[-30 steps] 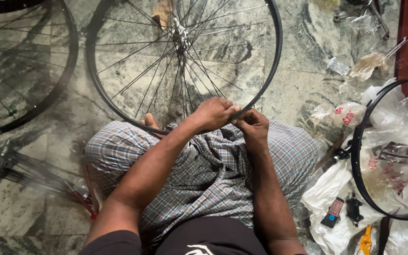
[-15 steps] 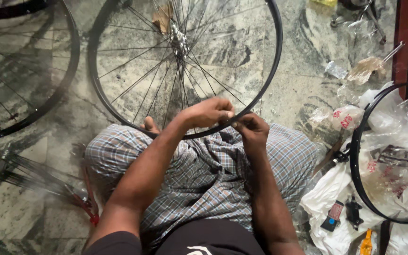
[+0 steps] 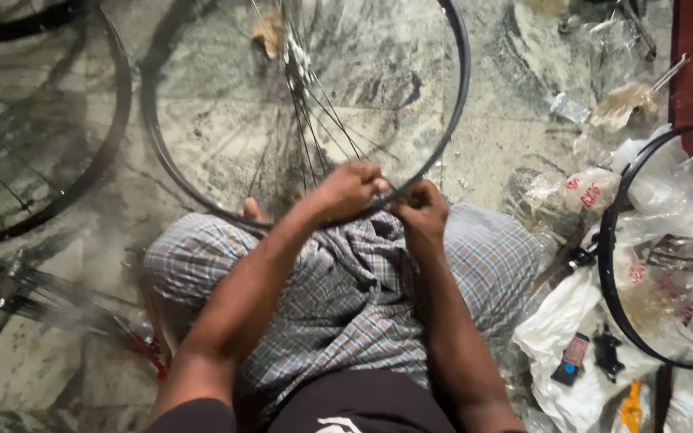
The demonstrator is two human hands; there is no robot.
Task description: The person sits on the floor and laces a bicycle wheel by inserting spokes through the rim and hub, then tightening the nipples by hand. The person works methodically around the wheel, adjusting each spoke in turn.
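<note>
One black spoked bicycle wheel rim (image 3: 452, 120) is gripped at its near edge, over the checked-cloth lap (image 3: 346, 297), by left hand (image 3: 346, 191) and right hand (image 3: 420, 210), both closed. Two further black rims are counted: floor's left edge (image 3: 110, 136), right edge (image 3: 607, 256).

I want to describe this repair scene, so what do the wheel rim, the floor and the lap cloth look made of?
Wheel rim: likely metal, dark satin finish, thin hard hoop. Floor: polished stone, perhaps marble, grey-green veining. Lap cloth: woven checked fabric, soft folds.
</note>
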